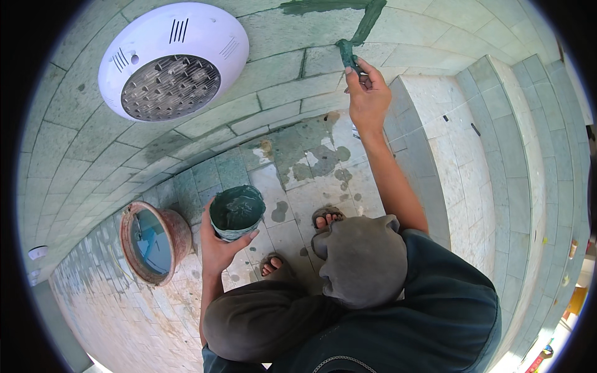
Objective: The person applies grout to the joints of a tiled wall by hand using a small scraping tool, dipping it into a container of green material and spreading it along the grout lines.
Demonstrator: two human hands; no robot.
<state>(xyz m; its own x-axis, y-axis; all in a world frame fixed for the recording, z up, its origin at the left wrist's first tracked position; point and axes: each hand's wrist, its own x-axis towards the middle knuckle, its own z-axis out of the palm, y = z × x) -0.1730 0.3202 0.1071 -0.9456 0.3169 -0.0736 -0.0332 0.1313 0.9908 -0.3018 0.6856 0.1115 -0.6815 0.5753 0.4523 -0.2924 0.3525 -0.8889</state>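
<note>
My left hand (217, 248) is wrapped round a cup (231, 234) of thick dark green paste (239, 208), held out in front of my knees. Up at the tiled wall (273, 68), my right hand (369, 93) pinches a small applicator (346, 55) smeared with the same green; its exact kind is hidden under the paste. The applicator's tip meets the lower end of a wet dark green streak (369, 22) on the tiles. From that streak's upper end, another green band (320, 6) runs left along the wall.
A large round white light fixture (230, 37) sits on the wall at upper left. Beside my left hand stands a reddish-brown bucket (180, 239) holding bluish water and something submerged. Wet spots mark the floor tiles (298, 199). Tiled steps (463, 161) rise on the right.
</note>
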